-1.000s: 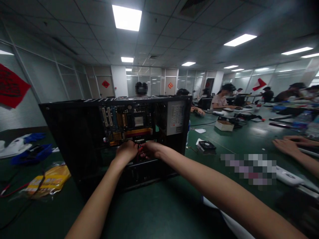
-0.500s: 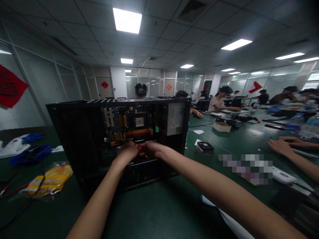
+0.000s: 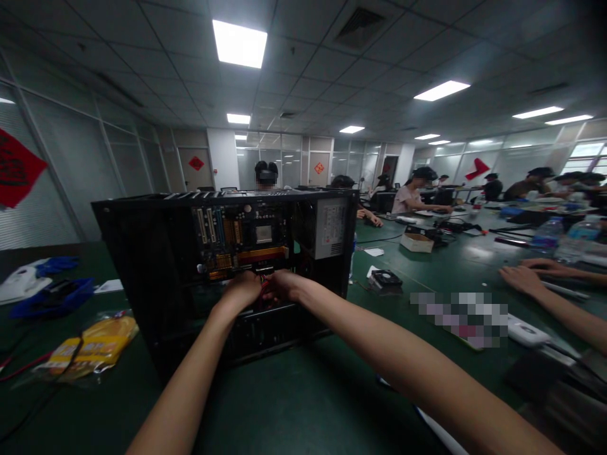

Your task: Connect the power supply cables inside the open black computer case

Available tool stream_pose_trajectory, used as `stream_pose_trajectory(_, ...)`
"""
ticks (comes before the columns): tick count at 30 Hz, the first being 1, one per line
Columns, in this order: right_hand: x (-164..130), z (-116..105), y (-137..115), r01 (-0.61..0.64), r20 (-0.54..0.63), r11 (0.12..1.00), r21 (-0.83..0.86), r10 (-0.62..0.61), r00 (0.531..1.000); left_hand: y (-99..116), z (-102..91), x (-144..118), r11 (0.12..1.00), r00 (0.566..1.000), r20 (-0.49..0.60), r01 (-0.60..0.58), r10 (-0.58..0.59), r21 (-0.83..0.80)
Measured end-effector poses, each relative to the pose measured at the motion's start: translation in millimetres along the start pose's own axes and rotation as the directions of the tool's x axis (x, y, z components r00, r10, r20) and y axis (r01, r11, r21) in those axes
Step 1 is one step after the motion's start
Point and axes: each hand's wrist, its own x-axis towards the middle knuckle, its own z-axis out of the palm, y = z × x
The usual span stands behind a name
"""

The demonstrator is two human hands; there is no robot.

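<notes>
A black computer case [image 3: 137, 265] stands before me with its side open, showing a motherboard [image 3: 246, 229] and a silver power supply [image 3: 331, 230]. Both of my hands reach inside, just below the motherboard's orange and red memory slots [image 3: 263, 254]. My left hand [image 3: 243, 291] is closed around red and dark cables [image 3: 264, 285]. Close beside it, my right hand [image 3: 282, 287] has its fingers curled on the same cables. The fingertips and the cable ends are partly hidden by the hands and the dark interior.
A yellow snack packet [image 3: 95, 341] and a blue tray [image 3: 57, 297] lie to the left. Right of the case are a hard drive [image 3: 385, 280], a small cardboard box [image 3: 416, 240] and a white power strip [image 3: 526, 330]. A co-worker's hands [image 3: 526, 278] rest at the right.
The view has turned slightly, shifting the surroundings a little to the left. Both hands stay at the cables inside the case, with hardly any visible movement.
</notes>
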Motion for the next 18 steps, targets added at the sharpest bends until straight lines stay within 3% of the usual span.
stream_pose_trajectory(7,-0.6,5.7,-0.6,0.053,-0.065,0.999,-0.014,-0.054,0.996,3.0,-3.3,-7.5,1.000,1.000,-0.015,-0.016,0.016,0.010)
stream_pose_trajectory(18,10.1,0.8,-1.7,0.153,-0.059,0.979,-0.137,-0.162,0.985,6.3,-6.5,-15.5,0.996,0.996,-0.089,0.020,-0.012,0.091)
